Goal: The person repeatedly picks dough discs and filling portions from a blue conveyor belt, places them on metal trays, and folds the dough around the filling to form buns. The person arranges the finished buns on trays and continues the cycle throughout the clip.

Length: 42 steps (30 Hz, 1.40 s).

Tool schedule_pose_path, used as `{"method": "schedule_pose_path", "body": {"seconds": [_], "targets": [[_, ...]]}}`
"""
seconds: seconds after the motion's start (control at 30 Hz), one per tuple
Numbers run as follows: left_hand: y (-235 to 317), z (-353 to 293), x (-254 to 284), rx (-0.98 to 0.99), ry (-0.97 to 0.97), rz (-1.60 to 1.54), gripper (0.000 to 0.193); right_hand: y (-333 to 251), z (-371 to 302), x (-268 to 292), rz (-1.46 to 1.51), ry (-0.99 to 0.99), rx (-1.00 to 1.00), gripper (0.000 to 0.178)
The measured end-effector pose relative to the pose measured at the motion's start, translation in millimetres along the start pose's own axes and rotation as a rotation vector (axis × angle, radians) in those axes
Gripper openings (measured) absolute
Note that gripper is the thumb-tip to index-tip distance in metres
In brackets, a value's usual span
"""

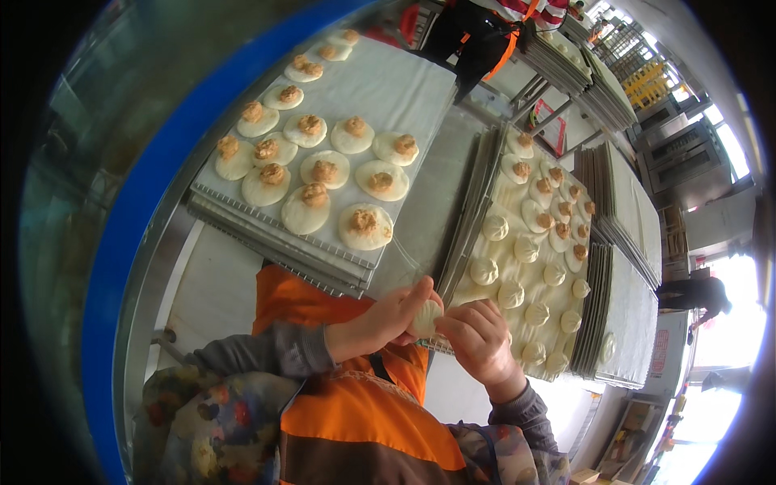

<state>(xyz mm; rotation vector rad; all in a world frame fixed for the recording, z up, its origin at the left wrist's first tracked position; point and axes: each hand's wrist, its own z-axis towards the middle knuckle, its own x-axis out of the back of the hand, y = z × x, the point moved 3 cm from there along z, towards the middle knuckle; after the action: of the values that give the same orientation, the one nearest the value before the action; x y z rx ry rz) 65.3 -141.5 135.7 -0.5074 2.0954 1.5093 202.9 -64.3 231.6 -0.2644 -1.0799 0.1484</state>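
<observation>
A pale pleated bun (425, 320) is cupped in my left hand (386, 317), the thumb lying along its upper side. At its right edge, my right hand (478, 339) pinches the dough between thumb and fingertips. Both hands are just in front of the stacked trays, above my orange apron (364, 420). On the left tray (404, 77) lie several flat dough rounds (305, 212), each topped with a lump of brownish filling (315, 194). The right tray (461, 295) carries finished pleated buns (511, 294) near me and filled, unclosed rounds (535, 215) farther back.
More stacked trays (622, 315) stand on the right, with others (558, 65) at the back. A metal table (420, 218) shows between the two near stacks. A blue curved band (121, 242) runs along the left. One person (477, 32) stands beyond the table; another (695, 297) is far right.
</observation>
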Motion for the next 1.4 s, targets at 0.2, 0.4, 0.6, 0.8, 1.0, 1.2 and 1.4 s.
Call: {"method": "schedule_pose_path", "body": {"seconds": [0.2, 0.4, 0.6, 0.8, 1.0, 1.2, 1.4], "targets": [[-4, -2, -5, 0.26, 0.051, -0.25, 0.075, -2, 0, 0, 0.125, -0.07, -0.148, 0.024], [0, -4, -14, -0.091, 0.169, -0.1, 0.064, -3, 2, 1, 0.056, -0.033, -0.108, 0.024], [1, 0, -28, -0.436, 0.366, -0.033, 0.058, -3, 1, -10, 0.252, 0.168, -0.531, 0.026], [3, 14, -24, -0.314, 0.245, -0.242, 0.059, -3, 2, -9, 0.076, 0.162, -0.217, 0.027], [22, 47, -19, -0.286, 0.285, -0.318, 0.059, 21, 20, 13, -0.035, 0.045, -0.278, 0.045], [55, 112, -28, -0.314, 0.037, -0.362, 0.066, 107, 34, 27, 0.143, 0.026, -0.343, 0.058], [104, 175, 8, -0.442, 0.441, -0.091, 0.051, 265, 22, 23, 0.086, 0.103, -0.751, 0.056]]}}
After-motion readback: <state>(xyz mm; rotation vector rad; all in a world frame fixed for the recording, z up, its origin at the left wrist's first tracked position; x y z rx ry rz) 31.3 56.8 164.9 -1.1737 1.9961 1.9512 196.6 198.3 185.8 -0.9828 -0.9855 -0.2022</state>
